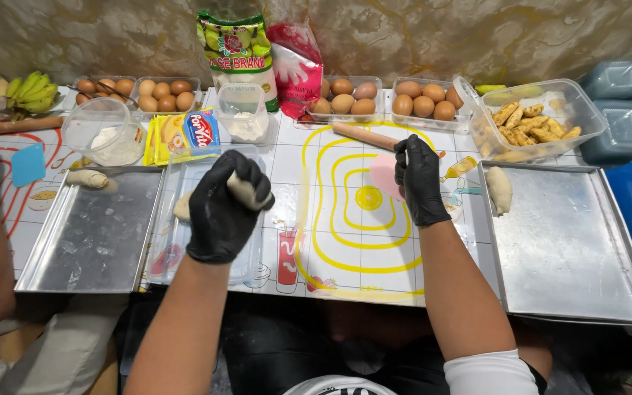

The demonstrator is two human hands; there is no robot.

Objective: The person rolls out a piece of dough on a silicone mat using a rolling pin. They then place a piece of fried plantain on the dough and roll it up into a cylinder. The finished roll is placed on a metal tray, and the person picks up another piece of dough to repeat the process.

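The black-gloved left hand (222,208) clamped a pale soft dough roll (246,192) — it could tear; the black-gloved right hand (420,179) gripped a flat pink plastic scraper (384,175).

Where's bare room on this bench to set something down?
Right metal tray is bare except one dough piece in its far-left corner. The mat between left hand and right hand is open. The back row, egg trays, is crowded.

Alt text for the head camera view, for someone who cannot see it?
A black-gloved left hand grips a dough piece above a clear tray; the right hand holds a pink scraper on a yellow-patterned mat, metal trays either side.
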